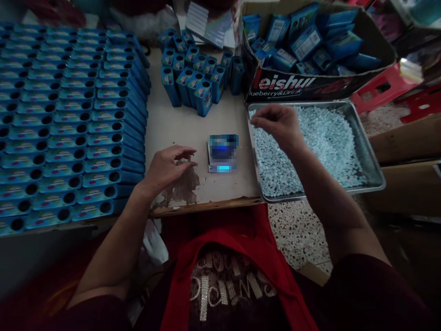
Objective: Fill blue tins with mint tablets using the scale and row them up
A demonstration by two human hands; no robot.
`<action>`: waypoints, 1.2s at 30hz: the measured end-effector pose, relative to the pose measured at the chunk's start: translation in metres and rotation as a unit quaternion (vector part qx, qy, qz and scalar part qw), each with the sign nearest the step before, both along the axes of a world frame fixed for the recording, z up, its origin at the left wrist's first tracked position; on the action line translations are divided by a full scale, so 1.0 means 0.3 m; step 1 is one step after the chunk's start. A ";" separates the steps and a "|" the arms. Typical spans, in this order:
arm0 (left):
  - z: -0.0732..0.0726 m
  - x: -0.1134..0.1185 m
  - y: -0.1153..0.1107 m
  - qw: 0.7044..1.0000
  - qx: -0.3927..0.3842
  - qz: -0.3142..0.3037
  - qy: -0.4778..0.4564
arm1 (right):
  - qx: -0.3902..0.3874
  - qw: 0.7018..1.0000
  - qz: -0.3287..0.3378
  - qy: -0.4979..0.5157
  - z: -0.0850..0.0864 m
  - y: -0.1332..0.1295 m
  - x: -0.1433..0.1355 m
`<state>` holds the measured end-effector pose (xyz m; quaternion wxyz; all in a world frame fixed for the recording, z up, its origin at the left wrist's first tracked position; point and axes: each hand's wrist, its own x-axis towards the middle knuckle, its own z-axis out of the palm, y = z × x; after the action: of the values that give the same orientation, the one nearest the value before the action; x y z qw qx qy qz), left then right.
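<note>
Over the left edge of the metal tray, my right hand is closed in a pinch; what its fingertips hold, if anything, is too small to name. Pale blue pellets fill the tray. My left hand rests above the worn table, its thumb and fingers apart with nothing between them. Between the hands sits a small device with a lit blue patch, partly blurred, and a blue item appears to lie on it. Neither hand touches it.
Rows of blue boxes with round dark holes cover the left side. Several similar boxes stand loosely behind the device. A black carton full of blue packs is behind the tray, beside a red stool.
</note>
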<state>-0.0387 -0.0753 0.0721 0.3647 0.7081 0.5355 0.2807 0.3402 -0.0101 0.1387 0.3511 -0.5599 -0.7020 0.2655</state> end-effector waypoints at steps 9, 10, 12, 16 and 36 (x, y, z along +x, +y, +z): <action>-0.032 -0.012 0.028 0.998 -0.030 0.043 -0.027 | -0.132 0.869 0.092 -0.468 -0.083 -0.128 0.189; -0.031 0.000 0.031 0.998 -0.031 0.038 -0.027 | -0.135 0.866 0.098 -0.471 -0.077 -0.138 0.181; -0.025 0.021 0.033 0.999 -0.022 0.027 -0.019 | -0.145 0.878 0.076 -0.449 -0.056 -0.141 0.175; -0.006 0.024 0.026 1.000 0.005 0.018 0.000 | -0.145 0.933 -0.019 -0.330 -0.033 -0.114 0.214; 0.101 0.340 0.063 0.961 0.208 -0.052 0.174 | -0.064 0.958 -0.004 -0.279 -0.086 -0.024 0.279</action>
<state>0.0633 -0.0564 0.1024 0.1252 0.8328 0.4833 0.2393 0.4239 -0.0173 0.1128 0.1051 -0.6359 -0.7513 0.1418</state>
